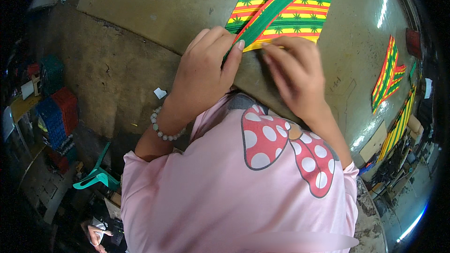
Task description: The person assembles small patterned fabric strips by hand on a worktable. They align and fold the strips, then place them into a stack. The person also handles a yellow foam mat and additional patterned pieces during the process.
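Head view: the upper centre and right of the frame are filled by a worn, olive-brown work table (140, 0), whose near edge curves through the middle of the picture. The lower centre is taken up by a pink shirt (197, 197) printed with a red, white-dotted bow (281, 145).

A striped fabric panel (300, 4) in yellow, red and green with small leaf motifs is laid at the upper centre, its near edge at the table's rim. A green band with red edging (267, 14) is laid diagonally across it.

The left hand (201, 75), with a pale bead bracelet (161, 129) at the wrist, is placed at the centre; its fingers are curled closed and the lower end of the band is pinched under the thumb. The right hand (295, 75), just beside it, is laid with fingers extended and nearly together, pressed flat on the panel's near edge; nothing is gripped.

For a clean result, it is judged that the band should be kept taut and aligned with the stripes, and the panel held flat so that no crease is trapped.

Further striped pieces (386, 72) are seen at the right edge. Stacked crates (58, 112) appear at the left, and a small paper scrap (160, 93) on the floor left of centre.
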Demonstrator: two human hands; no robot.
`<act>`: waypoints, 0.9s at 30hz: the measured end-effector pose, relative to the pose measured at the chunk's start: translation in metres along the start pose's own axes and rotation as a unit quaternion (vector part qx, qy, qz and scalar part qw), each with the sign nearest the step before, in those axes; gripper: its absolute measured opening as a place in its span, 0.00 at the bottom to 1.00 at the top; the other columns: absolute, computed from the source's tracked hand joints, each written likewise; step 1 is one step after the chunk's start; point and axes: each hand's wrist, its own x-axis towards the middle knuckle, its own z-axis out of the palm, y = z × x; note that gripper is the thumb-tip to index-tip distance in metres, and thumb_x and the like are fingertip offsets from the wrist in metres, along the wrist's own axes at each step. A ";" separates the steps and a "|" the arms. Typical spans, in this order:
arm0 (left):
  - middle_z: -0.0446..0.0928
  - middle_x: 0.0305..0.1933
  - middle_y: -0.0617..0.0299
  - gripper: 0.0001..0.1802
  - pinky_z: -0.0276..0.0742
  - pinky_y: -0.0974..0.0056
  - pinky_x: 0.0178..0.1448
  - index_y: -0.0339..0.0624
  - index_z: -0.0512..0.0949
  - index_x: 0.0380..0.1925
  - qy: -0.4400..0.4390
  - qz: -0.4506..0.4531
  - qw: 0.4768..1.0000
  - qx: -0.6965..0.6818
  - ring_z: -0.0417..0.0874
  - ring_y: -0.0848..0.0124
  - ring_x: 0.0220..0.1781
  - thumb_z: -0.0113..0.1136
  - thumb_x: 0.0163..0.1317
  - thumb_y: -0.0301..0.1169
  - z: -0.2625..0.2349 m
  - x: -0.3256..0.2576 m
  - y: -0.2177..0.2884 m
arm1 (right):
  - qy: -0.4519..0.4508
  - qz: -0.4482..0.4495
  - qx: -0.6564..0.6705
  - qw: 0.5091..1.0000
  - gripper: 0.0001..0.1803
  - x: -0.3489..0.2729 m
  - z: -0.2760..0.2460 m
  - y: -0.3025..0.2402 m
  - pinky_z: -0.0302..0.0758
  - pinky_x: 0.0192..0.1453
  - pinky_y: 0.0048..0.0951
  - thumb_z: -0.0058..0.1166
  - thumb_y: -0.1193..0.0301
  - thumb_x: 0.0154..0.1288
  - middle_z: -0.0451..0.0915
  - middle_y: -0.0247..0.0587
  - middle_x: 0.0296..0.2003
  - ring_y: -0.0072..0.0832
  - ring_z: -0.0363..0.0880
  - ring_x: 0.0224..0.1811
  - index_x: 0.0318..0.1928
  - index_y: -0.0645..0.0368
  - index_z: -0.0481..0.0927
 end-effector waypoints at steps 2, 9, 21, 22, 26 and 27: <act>0.74 0.36 0.50 0.07 0.72 0.52 0.44 0.33 0.77 0.34 -0.006 0.010 1.000 -0.004 0.75 0.52 0.39 0.56 0.67 0.28 -0.001 0.001 -0.001 | -0.031 -0.021 -0.036 0.999 0.19 -0.002 0.011 0.001 0.75 0.54 0.37 0.62 0.74 0.59 0.78 0.44 0.47 0.39 0.76 0.51 0.52 0.64 0.81; 0.74 0.36 0.50 0.07 0.72 0.52 0.45 0.33 0.77 0.36 -0.002 0.016 1.000 -0.009 0.75 0.51 0.40 0.56 0.67 0.27 0.000 -0.001 -0.004 | -0.014 -0.042 -0.081 0.996 0.22 -0.011 0.023 -0.004 0.76 0.54 0.38 0.65 0.70 0.57 0.77 0.42 0.49 0.39 0.75 0.52 0.52 0.65 0.82; 0.75 0.38 0.54 0.07 0.72 0.55 0.45 0.35 0.79 0.39 0.010 0.053 0.997 0.048 0.76 0.55 0.40 0.59 0.65 0.28 0.004 -0.008 -0.004 | -0.068 0.000 -0.112 0.991 0.32 -0.014 0.015 -0.023 0.68 0.69 0.47 0.63 0.55 0.59 0.75 0.48 0.51 0.43 0.72 0.59 0.56 0.67 0.78; 0.75 0.38 0.55 0.07 0.72 0.55 0.45 0.36 0.79 0.40 0.012 0.053 0.997 0.053 0.76 0.56 0.40 0.59 0.64 0.28 0.005 -0.009 -0.003 | -0.076 0.005 -0.107 0.991 0.34 -0.014 0.014 -0.023 0.67 0.70 0.47 0.63 0.53 0.58 0.75 0.48 0.52 0.44 0.72 0.60 0.57 0.67 0.77; 0.75 0.38 0.58 0.09 0.72 0.57 0.44 0.40 0.80 0.41 0.024 0.072 0.995 0.071 0.77 0.59 0.40 0.62 0.62 0.29 0.008 -0.012 -0.002 | -0.105 0.025 -0.084 0.991 0.40 -0.014 0.007 -0.025 0.65 0.72 0.49 0.62 0.45 0.56 0.73 0.50 0.53 0.46 0.70 0.62 0.58 0.66 0.76; 0.75 0.38 0.59 0.10 0.72 0.57 0.44 0.41 0.80 0.42 0.017 0.078 0.993 0.083 0.77 0.60 0.40 0.63 0.62 0.29 0.008 -0.014 -0.001 | -0.112 0.031 -0.079 0.990 0.42 -0.015 0.005 -0.026 0.64 0.72 0.49 0.62 0.44 0.55 0.73 0.50 0.54 0.47 0.69 0.63 0.58 0.66 0.76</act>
